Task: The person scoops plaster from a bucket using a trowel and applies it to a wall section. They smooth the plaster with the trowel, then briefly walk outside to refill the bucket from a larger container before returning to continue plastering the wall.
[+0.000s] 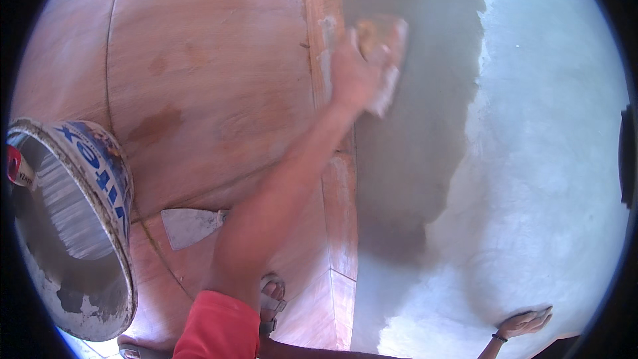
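Observation:
My left hand [355, 70], its arm in a red sleeve, grips a flat rectangular plastering float [389, 86], pale with a yellowish patch and blurred by motion. The float is against the wall, over the dark grey wet-looking coat [412, 159] near the corner with the floor. At the lower right, my right hand [526, 322], a dark band at its wrist, rests flat with fingers stretched on the pale, lighter part of the wall [545, 179]. Near my left forearm a wide-bladed scraper [191, 227] lies on the floor, its handle hidden behind the arm.
A white bucket [100, 159] with blue markings stands at the left, its inside smeared with grey material. A red-and-white handled tool [20, 167] leans in it. Reddish-brown tiles [206, 60] cover the floor. A sandalled foot [272, 292] is below my left arm.

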{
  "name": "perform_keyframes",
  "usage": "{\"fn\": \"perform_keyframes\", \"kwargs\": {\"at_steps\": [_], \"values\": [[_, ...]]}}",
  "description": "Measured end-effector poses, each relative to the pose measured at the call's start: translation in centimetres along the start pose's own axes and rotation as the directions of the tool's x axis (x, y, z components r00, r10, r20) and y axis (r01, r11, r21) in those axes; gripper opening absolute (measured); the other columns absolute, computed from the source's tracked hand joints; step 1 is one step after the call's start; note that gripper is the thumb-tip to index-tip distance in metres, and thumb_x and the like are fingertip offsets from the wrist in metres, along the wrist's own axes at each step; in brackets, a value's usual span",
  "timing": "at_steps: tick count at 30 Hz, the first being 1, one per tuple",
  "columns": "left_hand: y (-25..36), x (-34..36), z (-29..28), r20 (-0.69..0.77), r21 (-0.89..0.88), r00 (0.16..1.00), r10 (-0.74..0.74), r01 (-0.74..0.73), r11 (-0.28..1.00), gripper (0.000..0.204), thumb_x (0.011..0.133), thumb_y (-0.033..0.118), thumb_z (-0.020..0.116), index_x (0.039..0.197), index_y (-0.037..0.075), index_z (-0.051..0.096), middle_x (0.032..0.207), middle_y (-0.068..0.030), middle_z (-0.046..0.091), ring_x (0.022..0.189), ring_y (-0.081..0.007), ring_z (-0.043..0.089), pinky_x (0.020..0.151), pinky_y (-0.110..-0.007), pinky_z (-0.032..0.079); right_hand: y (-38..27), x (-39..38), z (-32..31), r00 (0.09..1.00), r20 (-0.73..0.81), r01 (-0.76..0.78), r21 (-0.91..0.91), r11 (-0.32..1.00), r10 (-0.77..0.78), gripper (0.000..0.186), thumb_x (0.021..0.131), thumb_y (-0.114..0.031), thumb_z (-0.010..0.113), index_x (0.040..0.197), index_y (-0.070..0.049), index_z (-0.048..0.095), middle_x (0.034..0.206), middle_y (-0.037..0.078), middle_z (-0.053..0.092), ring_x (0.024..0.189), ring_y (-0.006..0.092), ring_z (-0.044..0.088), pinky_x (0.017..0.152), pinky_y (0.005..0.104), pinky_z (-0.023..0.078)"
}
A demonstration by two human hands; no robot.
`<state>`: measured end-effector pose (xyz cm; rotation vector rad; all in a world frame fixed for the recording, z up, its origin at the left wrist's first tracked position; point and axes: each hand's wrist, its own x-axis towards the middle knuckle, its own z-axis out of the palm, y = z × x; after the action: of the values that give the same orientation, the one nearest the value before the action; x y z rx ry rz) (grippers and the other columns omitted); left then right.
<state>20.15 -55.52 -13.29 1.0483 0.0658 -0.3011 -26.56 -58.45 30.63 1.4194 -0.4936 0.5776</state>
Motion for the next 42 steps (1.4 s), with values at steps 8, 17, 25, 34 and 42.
{"fn": "perform_keyframes", "kwargs": {"at_steps": [8,17,25,34,42], "values": [[4.4,-0.5,3.9,0.163,0.039,0.957,0.24,-0.249,0.968,0.031,0.078,0.021,0.063,0.095,-0.003,0.053,0.09,-0.0208,0.059,0.083,-0.0324,0.057,0.077,-0.039,0.046,0.0,0.0,0.1,1.0,0.007,-0.01,0.026,1.0,0.01,0.06,0.094,-0.047,0.023,0.134,-0.005,0.038,0.136,0.019,0.034,0.128,0.0308,0.029,0.105,0.0459,0.022],[3.9,-6.1,3.9,0.295,0.022,0.932,0.21,-0.226,0.974,0.049,0.077,0.027,0.063,0.114,-0.002,0.048,0.102,-0.0223,0.055,0.096,-0.0327,0.055,0.083,-0.042,0.044,-0.1,0.1,0.0,0.999,0.032,-0.003,0.03,1.0,0.002,0.06,0.095,-0.045,0.023,0.133,-0.002,0.039,0.136,0.02,0.034,0.127,0.0317,0.028,0.105,0.0459,0.022],[6.7,4.1,3.6,0.191,0.041,0.969,0.16,-0.171,0.984,0.039,0.074,0.023,0.065,0.101,-0.004,0.055,0.089,-0.0234,0.062,0.086,-0.0329,0.061,0.077,-0.039,0.048,-0.8,0.2,0.0,1.0,0.011,-0.014,0.066,0.998,0.013,0.058,0.094,-0.043,0.026,0.132,-0.001,0.04,0.136,0.02,0.033,0.127,0.0325,0.028,0.104,0.0463,0.021],[5.7,-11.5,3.8,0.507,-0.165,0.785,0.356,-0.317,0.934,0.036,0.077,0.017,0.063,0.105,0.0,0.049,0.096,-0.0197,0.054,0.096,-0.0347,0.052,0.082,-0.041,0.044,0.4,-0.1,0.5,0.999,-0.029,0.034,0.063,0.997,-0.032,0.056,0.095,-0.042,0.026,0.131,-0.004,0.042,0.134,0.02,0.037,0.127,0.032,0.03,0.104,0.046,0.022],[1.5,-2.7,-5.3,0.136,-0.156,0.981,-0.137,0.157,0.975,0.038,0.087,0.019,0.056,0.119,0.001,0.045,0.102,-0.0137,0.057,0.093,-0.0218,0.058,0.079,-0.035,0.05,-0.8,0.4,0.3,0.993,-0.09,0.081,0.032,0.996,-0.078,0.052,0.094,-0.038,0.027,0.133,-0.007,0.041,0.135,0.017,0.039,0.127,0.0298,0.032,0.104,0.0445,0.023]]}}
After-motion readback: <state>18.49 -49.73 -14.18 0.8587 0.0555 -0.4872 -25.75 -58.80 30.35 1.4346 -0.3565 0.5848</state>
